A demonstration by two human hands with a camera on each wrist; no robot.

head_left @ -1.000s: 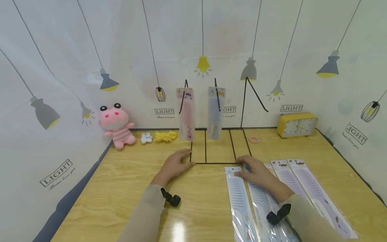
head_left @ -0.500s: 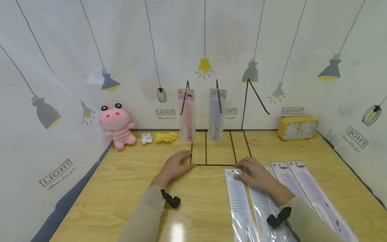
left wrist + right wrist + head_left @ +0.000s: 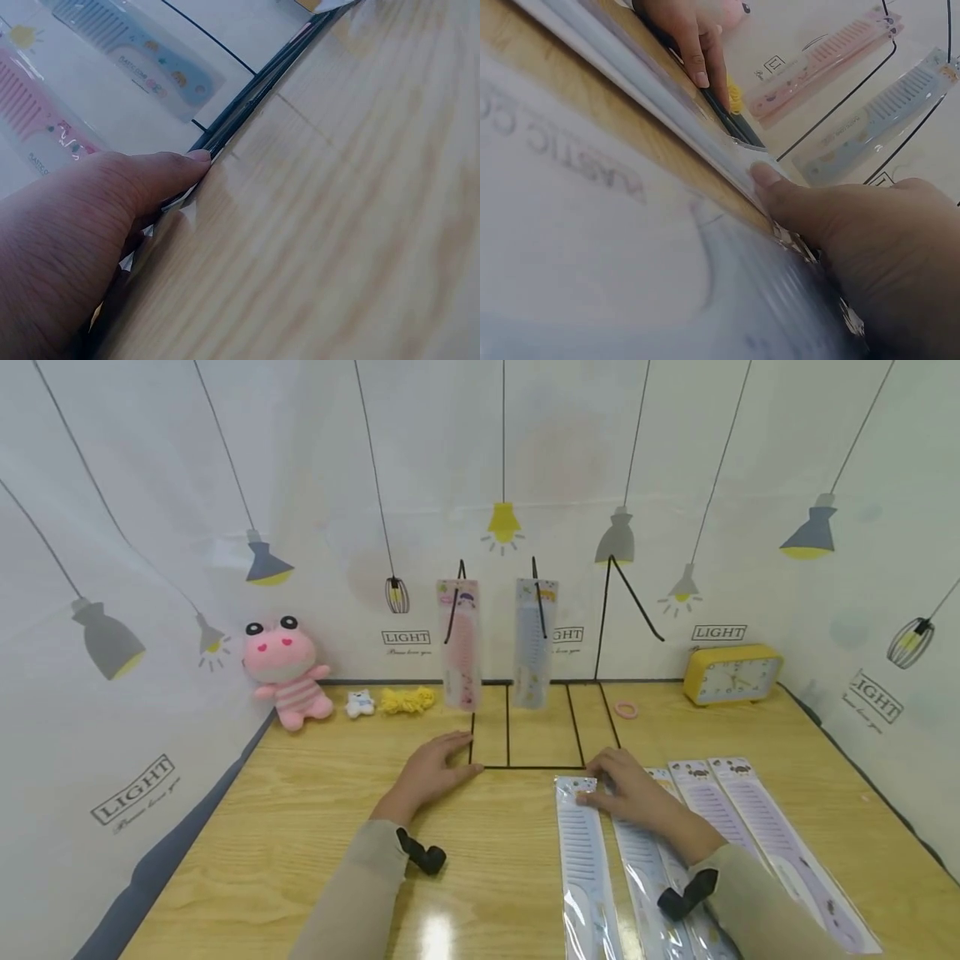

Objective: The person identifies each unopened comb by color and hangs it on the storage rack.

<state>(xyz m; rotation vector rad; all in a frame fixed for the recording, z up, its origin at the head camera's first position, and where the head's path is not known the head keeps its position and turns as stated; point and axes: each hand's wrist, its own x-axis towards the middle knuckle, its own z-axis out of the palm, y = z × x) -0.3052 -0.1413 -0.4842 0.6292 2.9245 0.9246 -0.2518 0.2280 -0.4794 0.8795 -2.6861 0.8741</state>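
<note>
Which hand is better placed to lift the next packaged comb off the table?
Right. The right hand already rests on the top end of the leftmost packaged comb. The left hand lies flat on the black wire rack's base, apart from the combs.

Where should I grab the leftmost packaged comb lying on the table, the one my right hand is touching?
Take the leftmost comb packet by its far, top end, where the right hand already rests. The packet lies flat and long on the table, so a pinch from above at that short edge, thumb slid under the thin plastic, probably works best. Its left long edge is also free, with bare wood beside it.
</note>
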